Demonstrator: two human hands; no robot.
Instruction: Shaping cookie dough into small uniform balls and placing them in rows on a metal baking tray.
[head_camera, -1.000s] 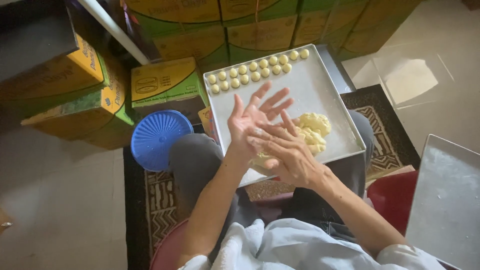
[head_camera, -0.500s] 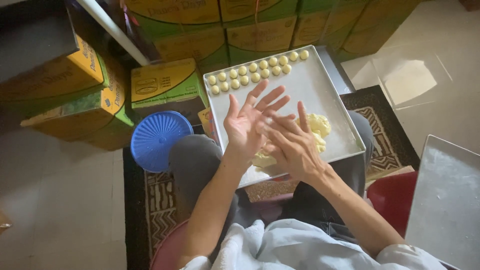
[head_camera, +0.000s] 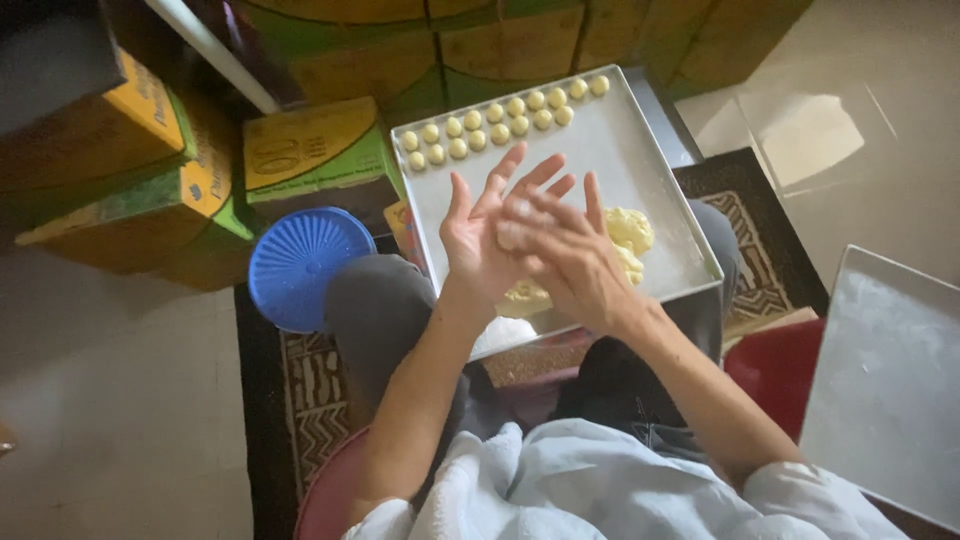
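My left hand (head_camera: 482, 238) is held palm up with fingers spread above a metal tray (head_camera: 640, 150) on my lap. My right hand (head_camera: 563, 252) lies flat across its palm, pressing something between the two palms; the piece itself is hidden. A lump of pale yellow dough (head_camera: 628, 235) sits on the tray just beyond my right hand, with more dough (head_camera: 524, 297) under my wrists. Two rows of small dough balls (head_camera: 500, 120) line the tray's far edge.
A blue round plastic lid (head_camera: 305, 265) lies left of my knee on a patterned mat (head_camera: 310, 385). Yellow and green cardboard boxes (head_camera: 310, 145) stack behind and to the left. A second metal tray (head_camera: 885, 375) rests at the right, beside a red stool (head_camera: 775, 365).
My right hand has slid across my left palm, its fingers shifting from side to side, as the palms stay pressed together. The tray and dough have not moved.
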